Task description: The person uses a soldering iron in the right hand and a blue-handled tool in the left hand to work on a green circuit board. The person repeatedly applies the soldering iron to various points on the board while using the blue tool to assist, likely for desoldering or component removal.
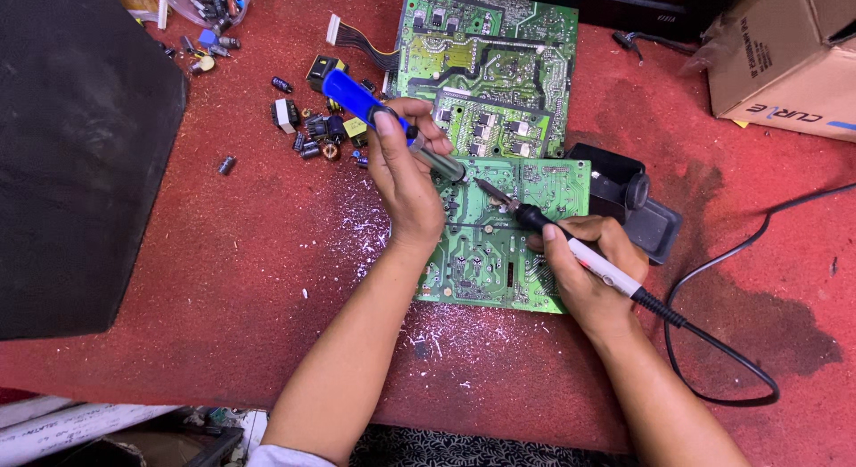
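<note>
My left hand (403, 168) grips a blue desoldering pump (357, 97), its dark nozzle pointing down at a green circuit board (486, 262) on the red work surface. My right hand (584, 271) holds a soldering iron (535, 219) like a pen, its metal tip resting on the board just right of the pump's nozzle. The two tool tips sit a short way apart near the board's upper middle. My right palm rests on the board's right lower corner.
More green boards (499, 48) lie stacked behind. Loose capacitors and coils (312, 132) scatter to the upper left. A black soldering stand (637, 208) sits right of the board, its cable (713, 378) looping right. A cardboard box (785, 57) stands top right, a big black object (71, 146) left.
</note>
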